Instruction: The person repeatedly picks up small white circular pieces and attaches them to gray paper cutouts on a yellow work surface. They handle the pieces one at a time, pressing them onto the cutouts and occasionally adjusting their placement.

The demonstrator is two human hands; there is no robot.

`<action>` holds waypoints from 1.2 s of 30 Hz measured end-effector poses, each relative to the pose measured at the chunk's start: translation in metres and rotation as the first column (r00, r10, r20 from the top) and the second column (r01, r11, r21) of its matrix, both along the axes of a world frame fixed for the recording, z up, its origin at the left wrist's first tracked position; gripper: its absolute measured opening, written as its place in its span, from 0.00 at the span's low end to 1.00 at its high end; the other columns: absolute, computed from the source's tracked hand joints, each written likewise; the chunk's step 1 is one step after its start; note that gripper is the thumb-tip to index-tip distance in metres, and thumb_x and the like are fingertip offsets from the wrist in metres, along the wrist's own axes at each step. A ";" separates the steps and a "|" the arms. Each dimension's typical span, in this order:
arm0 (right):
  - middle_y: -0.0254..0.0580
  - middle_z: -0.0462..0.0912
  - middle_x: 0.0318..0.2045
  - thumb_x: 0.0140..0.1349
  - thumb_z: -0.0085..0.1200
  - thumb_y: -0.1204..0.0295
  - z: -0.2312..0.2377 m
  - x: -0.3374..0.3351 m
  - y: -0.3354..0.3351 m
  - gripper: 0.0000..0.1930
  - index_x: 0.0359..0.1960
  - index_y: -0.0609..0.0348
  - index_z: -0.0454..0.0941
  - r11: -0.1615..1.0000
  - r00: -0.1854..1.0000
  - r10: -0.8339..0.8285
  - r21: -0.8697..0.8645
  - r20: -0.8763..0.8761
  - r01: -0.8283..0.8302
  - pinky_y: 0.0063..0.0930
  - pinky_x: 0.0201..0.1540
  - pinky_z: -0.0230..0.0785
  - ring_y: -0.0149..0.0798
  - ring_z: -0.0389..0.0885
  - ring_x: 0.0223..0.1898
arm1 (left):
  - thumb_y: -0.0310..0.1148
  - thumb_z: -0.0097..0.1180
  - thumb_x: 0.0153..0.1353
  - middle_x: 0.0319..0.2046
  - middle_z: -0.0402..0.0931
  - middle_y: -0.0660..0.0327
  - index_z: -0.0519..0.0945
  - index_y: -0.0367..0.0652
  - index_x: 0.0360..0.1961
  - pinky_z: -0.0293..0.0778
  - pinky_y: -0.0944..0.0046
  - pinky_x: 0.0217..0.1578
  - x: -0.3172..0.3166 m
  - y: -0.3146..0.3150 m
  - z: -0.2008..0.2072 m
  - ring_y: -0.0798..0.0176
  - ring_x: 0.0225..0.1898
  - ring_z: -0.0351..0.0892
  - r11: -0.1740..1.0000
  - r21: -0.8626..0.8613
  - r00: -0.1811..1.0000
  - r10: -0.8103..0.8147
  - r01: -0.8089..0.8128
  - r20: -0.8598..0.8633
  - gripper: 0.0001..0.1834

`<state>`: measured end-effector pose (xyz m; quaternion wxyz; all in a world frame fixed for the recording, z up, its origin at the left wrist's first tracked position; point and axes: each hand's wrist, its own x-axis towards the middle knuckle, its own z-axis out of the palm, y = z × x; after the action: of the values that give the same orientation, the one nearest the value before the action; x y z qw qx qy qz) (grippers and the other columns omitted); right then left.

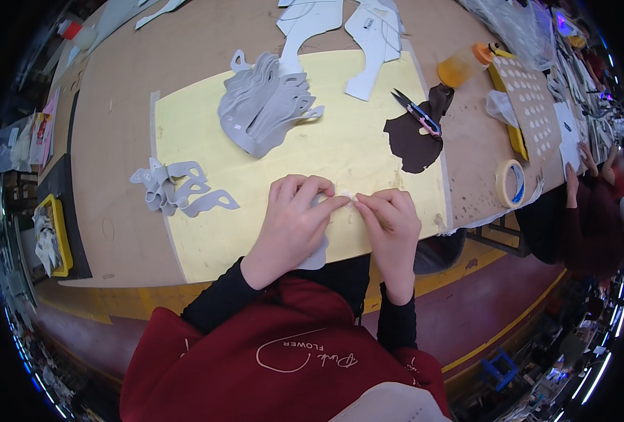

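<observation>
My left hand (294,221) is closed over a flat grey cut piece (314,257), whose rounded end shows below the palm near the table's front edge. Its thumb and forefinger reach toward a tiny whitish bit (347,195). From the other side my right hand (393,226) pinches at that bit, thumb against forefinger. What the bit is cannot be made out. Ahead lies a fanned stack of grey cut pieces (261,105). A smaller heap of narrow grey pieces (175,186) sits to the left.
Thread snips (421,116) rest on a dark brown scrap (415,146). Farther right are an orange-capped bottle (463,65), a yellow-edged board with pale dots (526,102) and a tape roll (510,183). White templates (375,42) lie at the back. Another person's hands (577,172) show far right.
</observation>
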<state>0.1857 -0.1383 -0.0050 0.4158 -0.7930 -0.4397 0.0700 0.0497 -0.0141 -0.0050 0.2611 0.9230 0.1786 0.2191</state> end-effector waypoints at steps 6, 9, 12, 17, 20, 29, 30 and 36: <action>0.38 0.78 0.29 0.57 0.66 0.79 -0.002 -0.002 0.003 0.05 0.36 0.62 0.87 1.000 1.000 -0.008 -0.025 0.020 0.009 0.30 0.38 0.69 0.39 0.76 0.34 | 0.22 0.58 0.54 0.47 0.77 0.63 0.87 0.50 0.48 0.65 0.54 0.56 -0.001 -0.001 0.004 0.53 0.51 0.70 0.998 -0.062 0.999 0.008 -0.010 -0.037 0.20; 0.38 0.79 0.30 0.58 0.66 0.80 0.001 0.000 -0.001 0.05 0.36 0.64 0.86 0.998 0.990 -0.060 0.009 -0.129 0.062 0.28 0.38 0.69 0.37 0.77 0.35 | 0.22 0.58 0.54 0.48 0.77 0.62 0.87 0.50 0.48 0.64 0.54 0.56 -0.001 0.000 0.003 0.52 0.52 0.69 0.997 -0.080 1.000 0.006 -0.008 -0.029 0.20; 0.39 0.80 0.30 0.59 0.65 0.80 0.005 0.002 -0.005 0.04 0.36 0.66 0.86 0.995 0.970 -0.089 0.014 -0.228 0.095 0.26 0.39 0.68 0.35 0.77 0.35 | 0.22 0.57 0.55 0.49 0.77 0.62 0.87 0.50 0.48 0.64 0.54 0.57 -0.002 -0.001 0.002 0.52 0.52 0.69 0.995 -0.097 1.000 0.003 -0.006 -0.028 0.20; 0.38 0.80 0.29 0.58 0.66 0.79 0.006 0.001 -0.001 0.04 0.35 0.63 0.85 0.997 0.982 -0.064 0.021 -0.178 0.069 0.30 0.39 0.69 0.38 0.77 0.35 | 0.22 0.58 0.56 0.50 0.76 0.62 0.87 0.50 0.48 0.63 0.54 0.57 -0.001 -0.001 0.000 0.52 0.53 0.68 0.993 -0.117 1.000 0.003 -0.006 -0.022 0.19; 0.39 0.80 0.29 0.58 0.66 0.80 0.003 -0.002 0.004 0.04 0.35 0.65 0.86 0.999 0.997 -0.038 0.000 -0.071 0.038 0.28 0.38 0.69 0.36 0.78 0.34 | 0.22 0.58 0.56 0.50 0.77 0.62 0.87 0.49 0.47 0.63 0.54 0.57 -0.002 -0.001 0.000 0.52 0.53 0.68 0.992 -0.125 1.000 0.014 -0.017 -0.024 0.18; 0.39 0.80 0.28 0.58 0.66 0.80 0.004 -0.001 0.002 0.04 0.34 0.65 0.85 0.997 0.990 -0.069 0.007 -0.126 0.071 0.27 0.37 0.68 0.36 0.77 0.34 | 0.22 0.58 0.56 0.50 0.77 0.62 0.87 0.50 0.46 0.63 0.53 0.58 -0.001 0.000 0.001 0.52 0.53 0.69 0.993 -0.117 1.000 0.010 -0.012 -0.023 0.18; 0.39 0.80 0.28 0.58 0.66 0.80 0.004 -0.001 0.002 0.04 0.34 0.65 0.85 0.997 0.990 -0.070 0.013 -0.126 0.073 0.27 0.37 0.68 0.36 0.77 0.33 | 0.22 0.58 0.55 0.50 0.77 0.62 0.87 0.50 0.46 0.63 0.53 0.58 -0.001 -0.001 0.002 0.52 0.53 0.69 0.994 -0.112 1.000 0.011 -0.013 -0.022 0.18; 0.39 0.80 0.28 0.58 0.66 0.80 0.009 0.000 -0.003 0.04 0.35 0.66 0.85 0.995 0.985 -0.101 -0.024 -0.143 0.098 0.27 0.37 0.68 0.35 0.77 0.33 | 0.22 0.58 0.56 0.51 0.76 0.61 0.87 0.51 0.47 0.62 0.52 0.59 -0.001 -0.002 0.002 0.52 0.53 0.69 0.995 -0.100 1.000 0.010 -0.013 -0.024 0.19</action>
<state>0.1856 -0.1414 0.0043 0.4431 -0.8102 -0.3677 0.1099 0.0487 -0.0159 -0.0030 0.3039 0.9101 0.1978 0.2007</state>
